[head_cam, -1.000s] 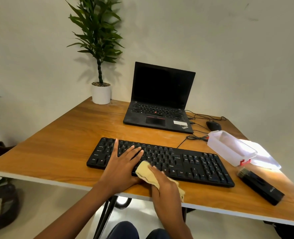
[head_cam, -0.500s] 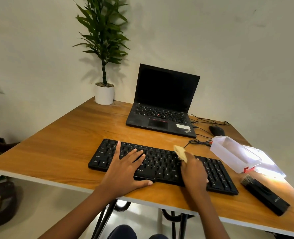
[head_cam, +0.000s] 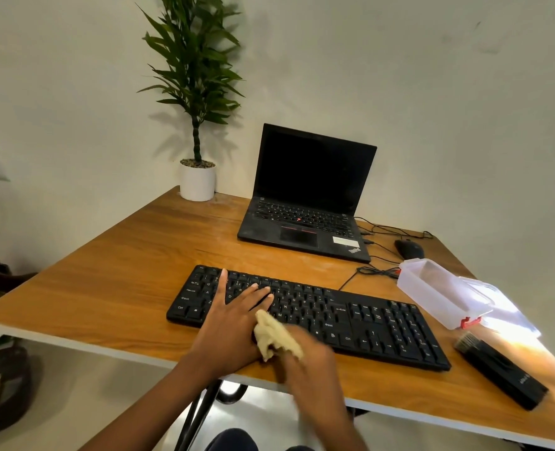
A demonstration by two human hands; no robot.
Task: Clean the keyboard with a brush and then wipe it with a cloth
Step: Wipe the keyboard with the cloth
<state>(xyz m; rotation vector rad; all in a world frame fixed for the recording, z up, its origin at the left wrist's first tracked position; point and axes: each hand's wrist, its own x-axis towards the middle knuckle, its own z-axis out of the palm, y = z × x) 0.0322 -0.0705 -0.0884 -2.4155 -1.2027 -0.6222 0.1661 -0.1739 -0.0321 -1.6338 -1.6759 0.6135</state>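
A wooden table (head_cam: 113, 281) with a white edge stands in the corner of plain off-white walls (head_cam: 448, 109), sunlight patching its right side.

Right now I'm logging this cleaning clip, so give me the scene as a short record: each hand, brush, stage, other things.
left hand: flat on the keyboard's left keys, fingers spread
right hand: grips the cloth at the keyboard's near edge, blurred
brush: lying on the table right of the keyboard, untouched
stage: wiping
others: open laptop, mouse, clear box, potted plant
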